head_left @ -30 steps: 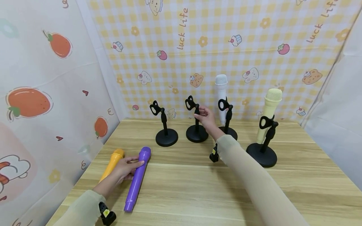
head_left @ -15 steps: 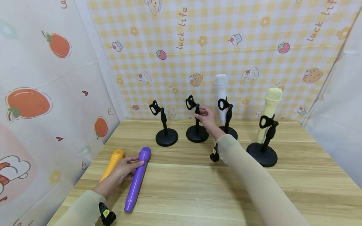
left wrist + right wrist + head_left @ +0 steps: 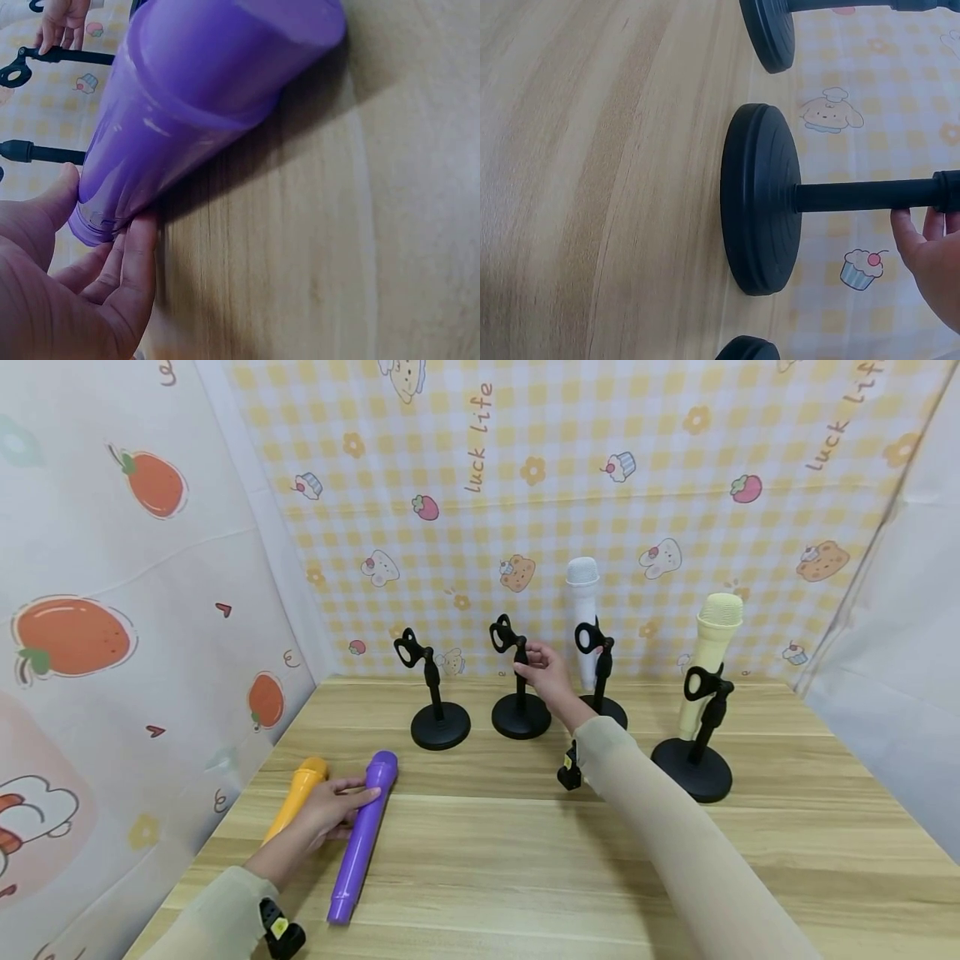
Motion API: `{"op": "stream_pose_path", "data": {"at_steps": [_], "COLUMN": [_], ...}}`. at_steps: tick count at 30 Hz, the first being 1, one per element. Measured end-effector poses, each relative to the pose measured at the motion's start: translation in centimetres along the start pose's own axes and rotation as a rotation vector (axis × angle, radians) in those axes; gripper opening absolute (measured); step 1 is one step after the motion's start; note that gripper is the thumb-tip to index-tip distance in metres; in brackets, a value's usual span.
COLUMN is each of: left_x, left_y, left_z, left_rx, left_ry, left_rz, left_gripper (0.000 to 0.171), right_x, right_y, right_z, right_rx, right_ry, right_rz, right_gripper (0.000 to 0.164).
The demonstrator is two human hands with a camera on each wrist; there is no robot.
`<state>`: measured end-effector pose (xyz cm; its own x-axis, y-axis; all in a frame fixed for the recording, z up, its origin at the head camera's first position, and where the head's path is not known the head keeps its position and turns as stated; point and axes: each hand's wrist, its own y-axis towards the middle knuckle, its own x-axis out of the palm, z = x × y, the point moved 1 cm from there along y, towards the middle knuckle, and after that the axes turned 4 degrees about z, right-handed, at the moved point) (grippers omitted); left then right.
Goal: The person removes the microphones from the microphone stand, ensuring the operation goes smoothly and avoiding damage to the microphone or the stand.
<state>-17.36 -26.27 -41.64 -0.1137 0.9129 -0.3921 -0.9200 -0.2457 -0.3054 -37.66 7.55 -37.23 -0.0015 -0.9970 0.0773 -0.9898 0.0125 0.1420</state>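
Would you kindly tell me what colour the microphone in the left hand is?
The microphone is purple, seen best in the head view.

A person's right hand [image 3: 550, 677] pinched a black stand [image 3: 521, 698]. Front-left of that stand, the left hand [image 3: 328, 808] gripped a purple microphone [image 3: 361, 843] while an orange microphone [image 3: 298, 789] lay farther left; to the stand's right rose a white microphone [image 3: 584, 603] and a yellow microphone [image 3: 709, 645].

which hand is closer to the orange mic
Left. The left hand is just beside the orange microphone, gripping the purple microphone; the right hand is farther off, holding a black stand.
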Motion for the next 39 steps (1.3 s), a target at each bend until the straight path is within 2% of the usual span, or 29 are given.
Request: {"op": "stream_pose_path", "data": {"at_steps": [19,31,39], "left_x": [-0.4,-1.1,-1.7], "left_y": [-0.1,-0.1,-0.2], "left_z": [-0.2,0.4,1.3], "left_rx": [0.008,0.031,0.060], "left_ry": [-0.010,-0.053,0.007], "left_rz": [0.000,-0.037,-0.022], "left_gripper": [0.066,0.070,0.070], "right_x": [-0.1,-0.8,-1.9], "right_y": [-0.2,-1.2,-1.7], "right_z": [0.1,-0.3,-0.3], "right_rx": [-0.007,-0.005,-0.047], "right_ry": [-0.064,-0.041,-0.069], "right_rz": [-0.014,-0.051,-0.086], "right_gripper": [0.042,0.046,0.047]}}
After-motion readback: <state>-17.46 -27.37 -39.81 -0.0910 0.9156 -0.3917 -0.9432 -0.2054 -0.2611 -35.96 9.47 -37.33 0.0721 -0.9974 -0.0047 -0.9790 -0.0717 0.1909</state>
